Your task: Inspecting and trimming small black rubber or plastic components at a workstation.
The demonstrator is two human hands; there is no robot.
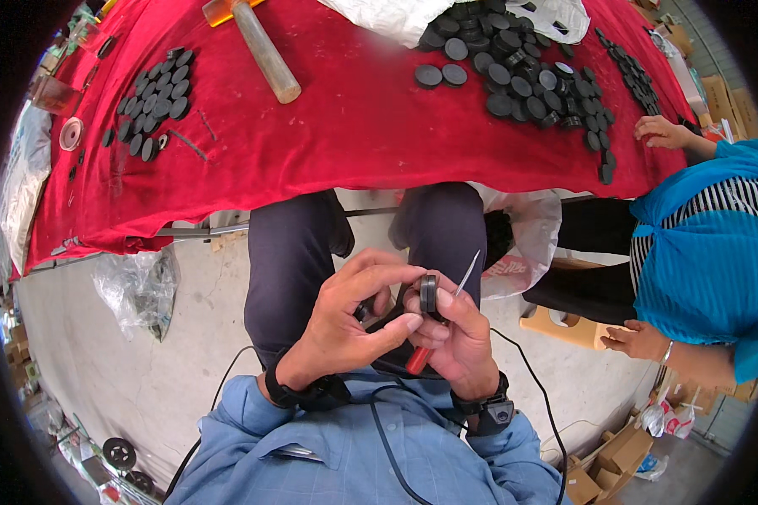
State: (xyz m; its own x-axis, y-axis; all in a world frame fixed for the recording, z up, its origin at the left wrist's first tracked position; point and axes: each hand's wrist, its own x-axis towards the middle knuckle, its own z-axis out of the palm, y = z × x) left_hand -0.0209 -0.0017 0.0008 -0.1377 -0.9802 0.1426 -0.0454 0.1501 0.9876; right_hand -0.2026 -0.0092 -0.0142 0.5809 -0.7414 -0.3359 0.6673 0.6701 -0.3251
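Observation:
A thick black round disc (429, 295) is held on edge above my lap, between my two hands. My left hand (345, 316) is closed, with the index fingertip and thumb at the rim of the disc. Something small and dark (364, 310) shows by its curled fingers; I cannot make out what. My right hand (463, 341) is closed on the same disc, thumb against its side. That hand also grips a pointed tool with a red handle (419, 360), its thin metal shaft (469, 271) slanting up and away to the right.
A red cloth (345, 143) covers the table ahead. Black discs lie in a small group (153, 99) at left and a large pile (522, 84) at right. A hammer (265, 55) lies far left of centre. A co-worker in blue (699, 261) sits at right, beside a plastic bag (531, 240).

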